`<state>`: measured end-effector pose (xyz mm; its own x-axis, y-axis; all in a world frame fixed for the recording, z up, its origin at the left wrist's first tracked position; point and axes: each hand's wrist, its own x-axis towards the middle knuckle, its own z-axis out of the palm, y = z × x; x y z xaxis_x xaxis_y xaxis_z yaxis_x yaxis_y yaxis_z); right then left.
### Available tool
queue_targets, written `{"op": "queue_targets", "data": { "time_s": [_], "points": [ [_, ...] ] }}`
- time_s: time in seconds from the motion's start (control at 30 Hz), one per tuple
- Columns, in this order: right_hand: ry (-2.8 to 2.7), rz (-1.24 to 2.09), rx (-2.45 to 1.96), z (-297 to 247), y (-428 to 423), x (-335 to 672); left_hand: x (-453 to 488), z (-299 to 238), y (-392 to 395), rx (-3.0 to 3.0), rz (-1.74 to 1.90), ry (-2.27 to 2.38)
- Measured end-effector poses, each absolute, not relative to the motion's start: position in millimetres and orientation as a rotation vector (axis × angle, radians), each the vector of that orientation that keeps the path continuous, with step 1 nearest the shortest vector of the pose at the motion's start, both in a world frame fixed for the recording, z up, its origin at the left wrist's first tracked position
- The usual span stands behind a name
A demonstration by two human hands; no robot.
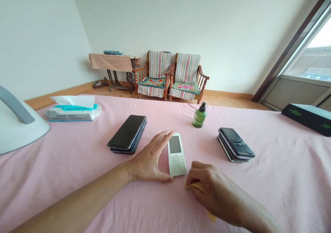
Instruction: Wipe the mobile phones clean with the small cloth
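Observation:
A white keypad phone (177, 157) lies face up on the pink cloth, its screen toward the far side. Around its left edge my left hand (152, 157) is spread, thumb near the bottom corner and fingers by the top corner; whether they touch it I cannot tell. My right hand (207, 184) is closed on a yellow cloth (198, 185), just right of the phone's lower end. Part of that cloth hangs out below the hand, and the rest is hidden in the fist.
A stack of smartphones (128, 133) lies to the left, a stack of keypad phones (236, 145) to the right. Behind stands a green spray bottle (199, 115). A tissue pack (72, 113), a white appliance (20, 126) and a black box (307, 117) sit toward the sides.

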<state>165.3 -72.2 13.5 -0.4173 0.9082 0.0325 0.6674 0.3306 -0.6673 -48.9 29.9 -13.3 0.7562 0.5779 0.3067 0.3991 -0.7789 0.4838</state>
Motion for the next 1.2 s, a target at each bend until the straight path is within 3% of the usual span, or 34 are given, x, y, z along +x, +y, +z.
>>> {"op": "queue_targets", "data": {
  "time_s": [0.63, 1.2],
  "points": [
    [-2.093, 0.508, -1.521, -1, -63, 166, -48, -15, 35, 2.492, 0.644, 0.744],
    [-2.112, 0.509, -1.443, -11, -59, 151, -48, -20, 37, 2.447, 0.659, 0.801]
  ]
}}
